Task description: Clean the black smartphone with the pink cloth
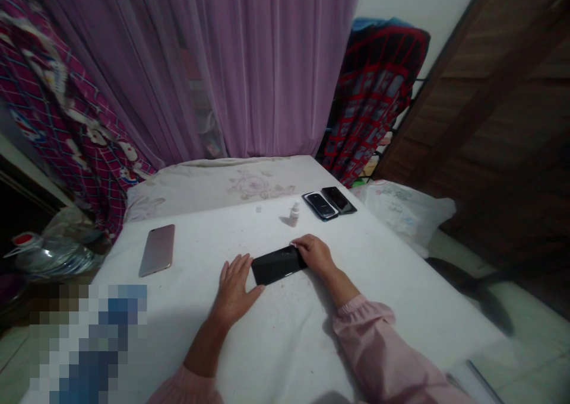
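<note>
Two hands frame my flat black rectangular phone [279,265] at centre frame, long axis left-right, tilting up rightward: left hand [234,285] open flat, right hand [314,254] gripping its right end.

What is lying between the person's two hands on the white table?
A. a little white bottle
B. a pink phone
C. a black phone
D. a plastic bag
C: a black phone lies flat on the white table, with the left hand flat at its near-left end and the right hand resting on its right end. The little white bottle stands farther back, and the pink phone lies off to the left.
</note>
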### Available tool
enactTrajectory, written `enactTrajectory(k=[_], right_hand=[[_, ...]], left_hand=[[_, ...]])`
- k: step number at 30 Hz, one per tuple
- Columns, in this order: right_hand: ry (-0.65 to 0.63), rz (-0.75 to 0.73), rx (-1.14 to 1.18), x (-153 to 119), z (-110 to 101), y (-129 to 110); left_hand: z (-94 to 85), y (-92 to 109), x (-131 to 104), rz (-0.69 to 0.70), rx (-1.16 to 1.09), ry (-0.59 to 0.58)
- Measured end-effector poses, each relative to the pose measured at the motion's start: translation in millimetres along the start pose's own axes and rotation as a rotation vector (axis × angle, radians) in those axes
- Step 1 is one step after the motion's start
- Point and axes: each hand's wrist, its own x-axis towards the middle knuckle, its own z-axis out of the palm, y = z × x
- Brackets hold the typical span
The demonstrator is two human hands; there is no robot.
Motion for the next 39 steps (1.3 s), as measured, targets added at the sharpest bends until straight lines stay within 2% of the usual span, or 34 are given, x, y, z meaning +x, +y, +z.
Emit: enactTrajectory(k=[5, 13, 22, 39], right_hand=[[0.112, -0.038, 0.037, -16, 3, 5], [0.179, -0.060, 0.091, -17, 9, 7], [0.209, -0.074, 0.108, -18, 7, 5], [0.223, -0.121, 0.090, -19, 11, 10]], left_hand=[[0.2, 6, -1, -0.006, 0.055, 0.000], [3.1, 9, -3, -0.007, 0.085, 0.031], [2.3, 10, -3, -0.015, 0.084, 0.041], [-19.3, 32, -9, -0.077, 0.078, -0.034]])
